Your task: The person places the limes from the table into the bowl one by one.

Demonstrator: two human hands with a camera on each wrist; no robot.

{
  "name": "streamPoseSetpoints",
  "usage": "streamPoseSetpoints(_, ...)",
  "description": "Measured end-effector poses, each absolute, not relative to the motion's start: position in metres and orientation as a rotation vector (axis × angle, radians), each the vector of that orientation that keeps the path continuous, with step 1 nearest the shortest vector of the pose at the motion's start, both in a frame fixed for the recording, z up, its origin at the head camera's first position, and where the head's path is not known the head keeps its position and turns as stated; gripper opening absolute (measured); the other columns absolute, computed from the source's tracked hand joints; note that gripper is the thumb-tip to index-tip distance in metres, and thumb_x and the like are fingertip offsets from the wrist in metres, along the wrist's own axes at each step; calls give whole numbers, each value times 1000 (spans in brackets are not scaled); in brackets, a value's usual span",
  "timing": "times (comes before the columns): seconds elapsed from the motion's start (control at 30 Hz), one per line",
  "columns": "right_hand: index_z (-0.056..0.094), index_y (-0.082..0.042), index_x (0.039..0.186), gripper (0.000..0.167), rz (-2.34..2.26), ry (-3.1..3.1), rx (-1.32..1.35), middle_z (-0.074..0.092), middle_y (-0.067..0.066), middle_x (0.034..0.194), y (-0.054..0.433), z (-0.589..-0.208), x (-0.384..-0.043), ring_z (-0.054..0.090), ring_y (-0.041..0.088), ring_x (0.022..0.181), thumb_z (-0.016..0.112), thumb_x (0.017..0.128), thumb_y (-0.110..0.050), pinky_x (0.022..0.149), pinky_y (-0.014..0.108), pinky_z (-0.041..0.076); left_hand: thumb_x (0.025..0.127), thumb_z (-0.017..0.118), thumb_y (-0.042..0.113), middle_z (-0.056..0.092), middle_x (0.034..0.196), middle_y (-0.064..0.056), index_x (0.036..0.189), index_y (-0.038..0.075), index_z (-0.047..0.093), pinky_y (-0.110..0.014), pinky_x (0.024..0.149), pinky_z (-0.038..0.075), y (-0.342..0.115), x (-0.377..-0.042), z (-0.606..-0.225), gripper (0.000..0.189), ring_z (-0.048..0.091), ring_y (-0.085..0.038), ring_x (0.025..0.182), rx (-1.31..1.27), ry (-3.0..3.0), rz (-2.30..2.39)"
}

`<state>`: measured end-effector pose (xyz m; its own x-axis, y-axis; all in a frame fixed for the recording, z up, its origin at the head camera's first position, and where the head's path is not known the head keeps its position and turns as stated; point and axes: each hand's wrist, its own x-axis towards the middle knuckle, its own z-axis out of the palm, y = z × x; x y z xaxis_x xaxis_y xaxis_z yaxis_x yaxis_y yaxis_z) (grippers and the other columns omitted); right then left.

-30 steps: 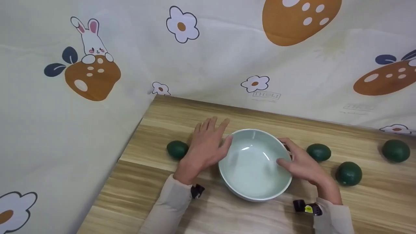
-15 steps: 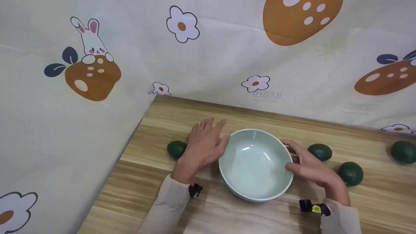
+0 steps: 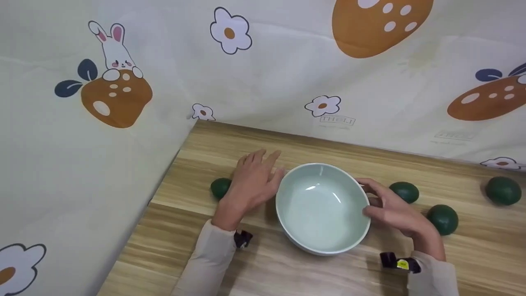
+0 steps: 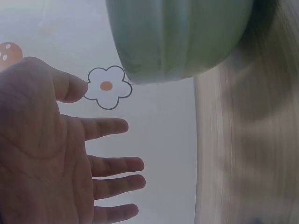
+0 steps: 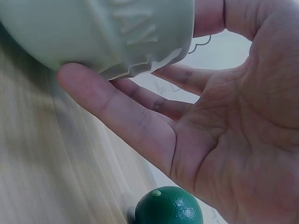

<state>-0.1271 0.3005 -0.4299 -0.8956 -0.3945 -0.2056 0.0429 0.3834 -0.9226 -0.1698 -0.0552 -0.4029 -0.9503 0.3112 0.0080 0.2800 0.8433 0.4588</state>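
Observation:
A pale green, glossy bowl [image 3: 320,213] stands upright on the wooden table with nothing inside. To its left, my left hand [image 3: 250,181] has its fingers spread, apart from the bowl; the left wrist view shows a bare palm [image 4: 46,149]. My right hand [image 3: 390,209] is at the bowl's right side, thumb tip at the rim and fingers extended along the outer wall. In the right wrist view, a finger [image 5: 117,109] lies against the ribbed bowl side [image 5: 117,37]. A dark green round fruit [image 3: 220,188] is partly hidden behind my left hand.
Right of the bowl lie a dark green oval fruit [image 3: 404,192], a rounder one [image 3: 442,220] close to my right wrist, and another [image 3: 503,190] farther right. A patterned cloth [image 3: 263,82] hangs along the table's back and left edges.
My left hand has moved left, away from the bowl, covering more of the fruit. My right hand has shifted slightly right, its thumb drawing back from inside the bowl to the rim.

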Motion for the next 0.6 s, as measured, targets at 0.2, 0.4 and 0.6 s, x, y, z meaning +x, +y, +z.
streamPoseSetpoints(0.2, 40, -9, 159, 74, -1514, 2244, -278, 48, 24, 156, 301, -428, -127, 60, 43, 136, 66, 90, -5, 100, 38, 60, 108, 46, 48, 45, 165, -17, 162, 23, 45, -59, 132, 25, -59, -171, -403, 59, 37, -36, 158, 489, 2942, 751)
streamPoseSetpoints(0.4, 40, -10, 160, 74, -1481, 2256, -274, 45, 21, 161, 300, -425, -126, 59, 41, 137, 66, 91, -7, 105, 39, 58, 107, 51, 47, 48, 163, -16, 157, 25, 51, -59, 132, 27, -63, -172, -405, 55, 39, -35, 156, 502, 2948, 740)
streamPoseSetpoints(0.6, 42, -13, 159, 73, -1458, 2275, -264, 46, 18, 161, 299, -424, -126, 59, 39, 138, 67, 91, -8, 110, 44, 56, 105, 56, 46, 51, 160, -15, 154, 26, 54, -58, 130, 30, -67, -173, -407, 52, 43, -34, 153, 513, 2979, 733)
